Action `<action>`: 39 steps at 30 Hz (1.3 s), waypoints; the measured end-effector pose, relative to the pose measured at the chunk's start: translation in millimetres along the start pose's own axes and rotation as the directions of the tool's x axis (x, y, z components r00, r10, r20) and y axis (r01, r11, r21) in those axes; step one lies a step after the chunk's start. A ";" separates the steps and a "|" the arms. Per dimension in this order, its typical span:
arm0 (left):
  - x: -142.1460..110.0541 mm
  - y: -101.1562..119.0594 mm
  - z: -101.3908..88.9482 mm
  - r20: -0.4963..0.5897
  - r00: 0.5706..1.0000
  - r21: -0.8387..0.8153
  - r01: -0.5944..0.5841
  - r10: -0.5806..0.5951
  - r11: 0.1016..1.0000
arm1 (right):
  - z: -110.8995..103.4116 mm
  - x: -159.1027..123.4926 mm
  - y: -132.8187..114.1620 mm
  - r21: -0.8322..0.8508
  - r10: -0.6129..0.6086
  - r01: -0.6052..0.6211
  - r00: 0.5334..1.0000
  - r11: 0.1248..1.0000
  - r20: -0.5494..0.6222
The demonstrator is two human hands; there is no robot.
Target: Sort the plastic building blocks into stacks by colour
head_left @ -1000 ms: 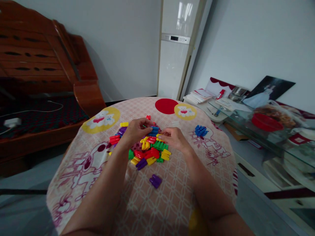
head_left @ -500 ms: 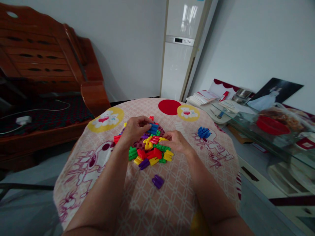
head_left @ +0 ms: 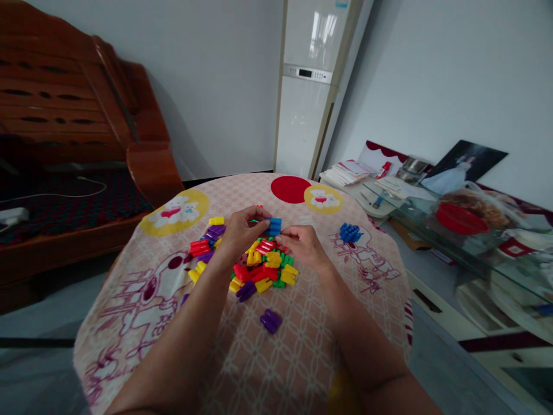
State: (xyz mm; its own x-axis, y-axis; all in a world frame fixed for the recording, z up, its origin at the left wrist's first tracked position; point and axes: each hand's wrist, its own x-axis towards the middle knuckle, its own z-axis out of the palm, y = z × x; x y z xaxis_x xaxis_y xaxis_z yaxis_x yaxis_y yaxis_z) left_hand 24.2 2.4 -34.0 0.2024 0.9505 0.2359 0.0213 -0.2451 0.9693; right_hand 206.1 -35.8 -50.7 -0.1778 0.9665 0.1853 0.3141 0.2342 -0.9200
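The left hand [head_left: 244,230] still pinched the blue blocks [head_left: 275,225] between its fingers. The right hand [head_left: 303,245] had moved up beside them — whether its fingers gripped, I couldn't tell.

And here are the blue blocks [head_left: 273,225], glossy and finger-like, lying sideways in the left hand [head_left: 264,222], right by the loose multicoloured pile [head_left: 254,271]; one purple block [head_left: 271,321] sits apart, prongs angled, on the patterned surface [head_left: 302,340]!
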 end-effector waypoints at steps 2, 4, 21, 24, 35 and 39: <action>0.9 -2.3 0.8 0.017 1.000 -0.024 0.015 -0.015 1.000 | -1.6 0.8 0.5 0.037 0.010 -0.009 0.999 0.999 -0.044; 0.9 -2.8 1.1 0.037 0.998 -0.060 0.045 -0.042 0.997 | -2.8 1.8 0.1 0.109 0.018 -0.008 0.996 0.994 -0.090; -5.6 8.8 19.0 0.080 0.978 -0.132 0.204 -0.194 0.970 | 11.5 -1.2 -5.5 -0.305 -0.315 0.237 0.919 0.922 -0.236; -5.9 10.6 18.2 0.118 0.971 -0.095 0.221 -0.209 0.971 | 2.1 -1.6 -11.3 -0.393 -0.339 0.237 0.916 0.888 -0.214; -1.7 4.2 0.6 0.022 0.991 -0.059 0.135 -0.134 0.989 | -151.8 -33.5 28.0 -0.690 0.044 -0.370 0.897 0.622 -0.441; 0.2 0.4 -5.3 -0.011 0.994 -0.035 0.109 -0.110 0.993 | -170.4 -44.7 42.7 -0.694 0.170 -0.518 0.844 0.500 -0.508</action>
State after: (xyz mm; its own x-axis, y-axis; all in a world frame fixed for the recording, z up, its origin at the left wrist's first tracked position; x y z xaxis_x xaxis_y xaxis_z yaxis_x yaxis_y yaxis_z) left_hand 19.1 3.5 -33.2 0.1882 0.9737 0.1287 0.0095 -0.1329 0.9911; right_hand 386.4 -51.0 -39.4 0.3769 0.9095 0.1755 0.8964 -0.3105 -0.3163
